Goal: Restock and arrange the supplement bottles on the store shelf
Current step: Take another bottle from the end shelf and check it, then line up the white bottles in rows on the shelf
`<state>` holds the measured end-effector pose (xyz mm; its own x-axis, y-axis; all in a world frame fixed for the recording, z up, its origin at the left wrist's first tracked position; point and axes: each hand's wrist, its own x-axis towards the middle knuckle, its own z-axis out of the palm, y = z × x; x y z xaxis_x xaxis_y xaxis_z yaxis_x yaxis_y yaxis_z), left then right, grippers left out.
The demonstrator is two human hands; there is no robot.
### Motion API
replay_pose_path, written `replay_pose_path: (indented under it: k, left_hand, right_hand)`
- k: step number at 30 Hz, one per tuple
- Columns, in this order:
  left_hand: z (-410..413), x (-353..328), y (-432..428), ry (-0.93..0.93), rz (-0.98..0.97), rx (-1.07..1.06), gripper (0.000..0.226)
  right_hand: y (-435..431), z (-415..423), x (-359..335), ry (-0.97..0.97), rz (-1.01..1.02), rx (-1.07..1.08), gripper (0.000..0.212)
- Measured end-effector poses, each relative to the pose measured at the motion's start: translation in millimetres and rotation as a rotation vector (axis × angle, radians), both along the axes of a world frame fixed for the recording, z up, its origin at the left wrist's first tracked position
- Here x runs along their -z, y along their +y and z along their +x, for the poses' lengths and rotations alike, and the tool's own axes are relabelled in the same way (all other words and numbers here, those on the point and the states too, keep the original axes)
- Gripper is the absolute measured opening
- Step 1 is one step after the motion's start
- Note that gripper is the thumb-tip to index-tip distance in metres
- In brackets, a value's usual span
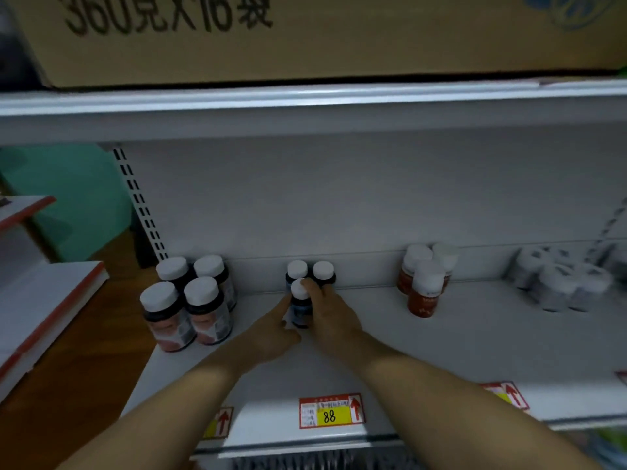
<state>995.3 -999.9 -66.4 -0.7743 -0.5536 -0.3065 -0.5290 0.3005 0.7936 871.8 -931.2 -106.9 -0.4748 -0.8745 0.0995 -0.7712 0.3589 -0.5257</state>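
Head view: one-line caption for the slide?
Left hand touches, right hand grips a blue-labelled bottle in front of two matching bottles on the white shelf.

Reaching forward with both arms — touching the bottle (301, 308) with the left hand (271, 332), forefinger straight, and gripping it in the right hand (330, 317).

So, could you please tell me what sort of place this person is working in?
Most likely a retail shop: a white metal shelf holds grouped supplement bottles, and a yellow price tag marked 88 sits on its front edge.
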Motion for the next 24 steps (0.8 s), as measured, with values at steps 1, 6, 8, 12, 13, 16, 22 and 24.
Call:
replay_pose_path:
  k: [1,6,8,12,13,16,22,24]
  left_hand:
    - [0.7,-4.4,-2.1,0.007,-0.010,0.021,0.082]
    - [2.6,-35.5,-11.7,0.044,-0.155,0.164,0.079]
    - [-1.0,-46.4,-14.1,0.035,-0.183,0.208,0.079]
    - [-21.0,-58.4,1.7,0.003,-0.238,0.261,0.083]
    - [-29.1,-60.6,11.9,0.005,-0.269,0.292,0.084]
    - [-62.5,-75.5,60.5,0.024,-0.359,0.417,0.079]
    - [-154.3,-101.9,204.3,0.070,-0.605,0.642,0.078]
    - [-182.9,-108.4,260.5,0.106,-0.634,0.723,0.079]
  right_hand:
    - [0.3,0.0,-1.4,-0.013,0.007,-0.001,0.058]
    - [21.1,-7.2,-18.4,0.042,0.054,0.034,0.077]
    - [39.5,-16.4,-30.2,0.073,0.077,0.051,0.076]
    - [90.1,-45.2,-55.4,0.177,0.178,0.116,0.071]
    - [106.3,-53.0,-62.1,0.200,0.206,0.144,0.071]
    - [165.9,-74.8,-86.0,0.246,0.285,0.260,0.071]
    - [332.5,-111.9,-129.1,0.364,0.459,0.440,0.082]
    - [393.2,-119.8,-140.7,0.378,0.501,0.492,0.085]
